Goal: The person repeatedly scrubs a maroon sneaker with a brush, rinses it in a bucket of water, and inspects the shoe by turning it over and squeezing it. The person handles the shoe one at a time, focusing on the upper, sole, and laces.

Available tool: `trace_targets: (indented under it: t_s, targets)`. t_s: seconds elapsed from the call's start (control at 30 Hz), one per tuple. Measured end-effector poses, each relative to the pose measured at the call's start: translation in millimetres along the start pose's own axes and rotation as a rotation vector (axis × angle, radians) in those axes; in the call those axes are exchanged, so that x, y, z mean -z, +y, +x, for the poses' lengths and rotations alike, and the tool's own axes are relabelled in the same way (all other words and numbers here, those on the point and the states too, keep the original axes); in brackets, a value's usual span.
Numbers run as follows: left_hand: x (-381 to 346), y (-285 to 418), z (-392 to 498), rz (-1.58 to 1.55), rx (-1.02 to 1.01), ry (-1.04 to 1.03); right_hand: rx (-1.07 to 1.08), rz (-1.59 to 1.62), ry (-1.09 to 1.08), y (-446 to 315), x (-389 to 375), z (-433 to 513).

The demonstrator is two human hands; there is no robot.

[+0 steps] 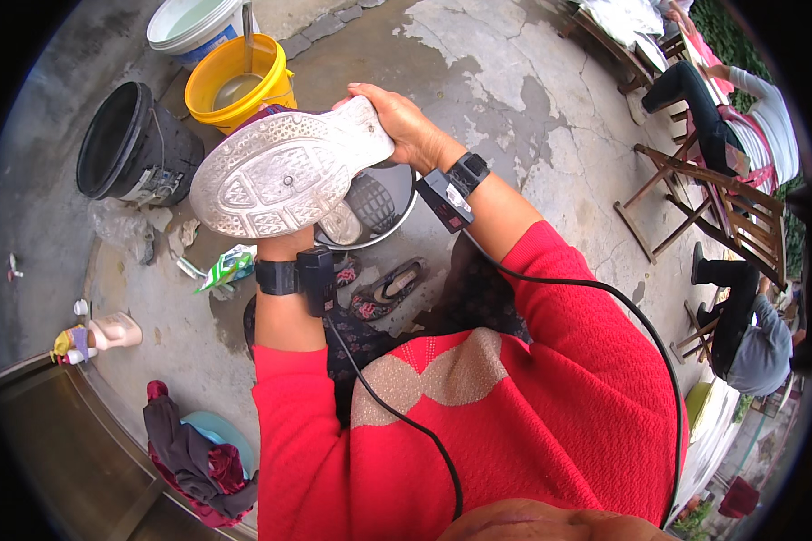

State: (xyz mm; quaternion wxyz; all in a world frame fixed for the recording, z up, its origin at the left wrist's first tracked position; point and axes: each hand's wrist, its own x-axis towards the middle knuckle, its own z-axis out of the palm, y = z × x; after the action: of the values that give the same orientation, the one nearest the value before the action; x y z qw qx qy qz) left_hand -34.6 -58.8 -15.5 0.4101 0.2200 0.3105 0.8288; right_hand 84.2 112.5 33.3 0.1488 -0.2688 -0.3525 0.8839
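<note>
My right hand [406, 127] grips the heel end of a shoe [277, 172], whose worn, whitish patterned sole faces me. A bit of the purple upper shows along the shoe's far edge. My left wrist [287, 245] runs up behind the toe half of the sole, which hides the left hand and its grip. Below the raised shoe is a round basin [407, 214] with a pale rim. In it lie a small pale sole [340, 224] and a dark, grid-patterned sole [372, 204]; the shoe partly covers the basin.
A yellow bucket [281, 84], a white bucket [169, 42] and a black bucket [132, 145] stand front left. Green-white plastic packaging [229, 268] and a pink bottle [117, 330] lie on the left. Clothes [183, 439] cover a blue basin [233, 433]. People sit beside folding wooden chairs [724, 196] at right.
</note>
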Motion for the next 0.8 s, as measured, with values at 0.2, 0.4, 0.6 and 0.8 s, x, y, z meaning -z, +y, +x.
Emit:
trace_targets:
  t_s: [0.2, 0.4, 0.6, 0.8]
  targets:
    - [0, 3, 22, -0.342, 0.143, -0.038, 0.028, 0.017, 0.034, 13, 3, 20]
    - [-33, 27, 43, -0.266, 0.067, 0.453, 0.014, 0.01, 0.33, 56, 51, 66]
    - [-17, 52, 47, -0.342, 0.118, 0.65, -0.06, -0.084, 0.846, 135, 142, 84]
    - [-18, 52, 47, -0.129, 0.171, 0.708, -0.038, -0.683, 0.932, 157, 156, 92]
